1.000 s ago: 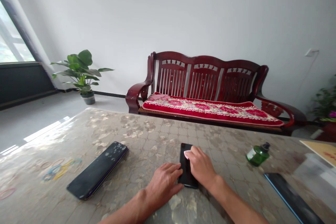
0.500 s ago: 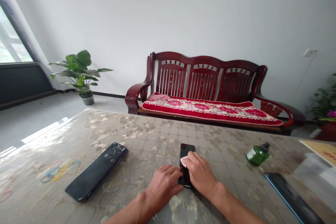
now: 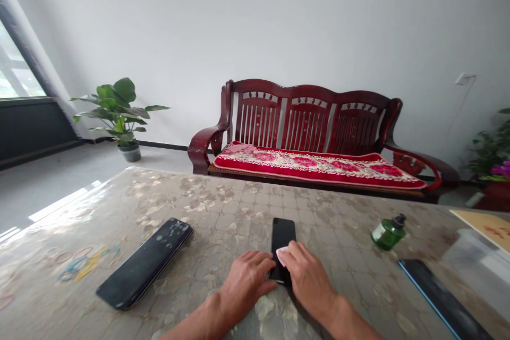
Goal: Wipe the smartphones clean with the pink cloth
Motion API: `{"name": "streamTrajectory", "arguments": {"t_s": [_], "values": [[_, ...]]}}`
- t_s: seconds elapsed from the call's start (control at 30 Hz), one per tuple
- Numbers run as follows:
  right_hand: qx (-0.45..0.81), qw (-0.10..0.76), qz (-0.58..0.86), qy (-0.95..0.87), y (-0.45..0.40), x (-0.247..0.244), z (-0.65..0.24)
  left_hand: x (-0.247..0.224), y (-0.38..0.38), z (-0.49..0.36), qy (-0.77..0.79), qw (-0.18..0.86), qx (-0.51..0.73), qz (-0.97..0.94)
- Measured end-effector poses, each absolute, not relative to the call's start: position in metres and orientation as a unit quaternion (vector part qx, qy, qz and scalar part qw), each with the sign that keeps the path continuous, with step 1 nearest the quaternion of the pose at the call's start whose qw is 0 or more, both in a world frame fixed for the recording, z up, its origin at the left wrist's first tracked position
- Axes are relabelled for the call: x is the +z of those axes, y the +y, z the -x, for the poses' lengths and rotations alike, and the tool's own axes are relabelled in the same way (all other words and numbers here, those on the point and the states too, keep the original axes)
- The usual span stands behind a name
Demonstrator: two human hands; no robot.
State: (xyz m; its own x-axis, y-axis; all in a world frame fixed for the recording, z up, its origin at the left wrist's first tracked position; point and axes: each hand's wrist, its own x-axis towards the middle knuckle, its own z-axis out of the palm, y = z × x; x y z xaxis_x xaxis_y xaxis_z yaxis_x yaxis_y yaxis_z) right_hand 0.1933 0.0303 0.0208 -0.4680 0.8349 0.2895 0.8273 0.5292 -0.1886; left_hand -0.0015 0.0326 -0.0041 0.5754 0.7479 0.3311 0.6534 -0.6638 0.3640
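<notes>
A black smartphone point(image 3: 283, 234) lies flat on the table in front of me, its top end pointing away. My left hand point(image 3: 247, 279) grips it at the lower left edge, fingertips against the side and thumb by the bottom end. Pinched in my right hand point(image 3: 311, 279) is a small pale pink cloth or pad point(image 3: 282, 256), pressed on the lower half of the phone. My right fingers hide part of the phone's right side.
Left of my hands lies a stack of dark phones point(image 3: 145, 263), with coloured rubber bands point(image 3: 85, 264) beyond it. On the right are a green pump bottle point(image 3: 388, 232), a blue-edged phone point(image 3: 442, 297) and a clear plastic box point(image 3: 470, 255). A wooden bench point(image 3: 306, 122) stands behind the patterned tablecloth point(image 3: 223, 207).
My right hand has slid the pink cloth down the phone, toward me, baring more of its upper part. My left hand stays at the phone's edge. The view has shifted slightly.
</notes>
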Motion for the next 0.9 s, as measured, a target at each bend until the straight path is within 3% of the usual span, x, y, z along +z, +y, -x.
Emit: {"name": "streamTrajectory", "arguments": {"t_s": [0.27,0.57,0.9], "values": [[-0.024,0.171,0.519,-0.837,0.065,0.024,-0.185,-0.008,0.032,0.001,0.404,0.085,0.240,-0.878],[0.033,0.160,0.478,-0.863,0.028,0.027,-0.182,-0.007,0.030,0.000,0.404,0.083,0.259,-0.873],[0.012,0.139,0.514,-0.846,0.060,0.035,-0.174,-0.009,0.031,0.001,0.395,0.057,0.265,-0.878]]}}
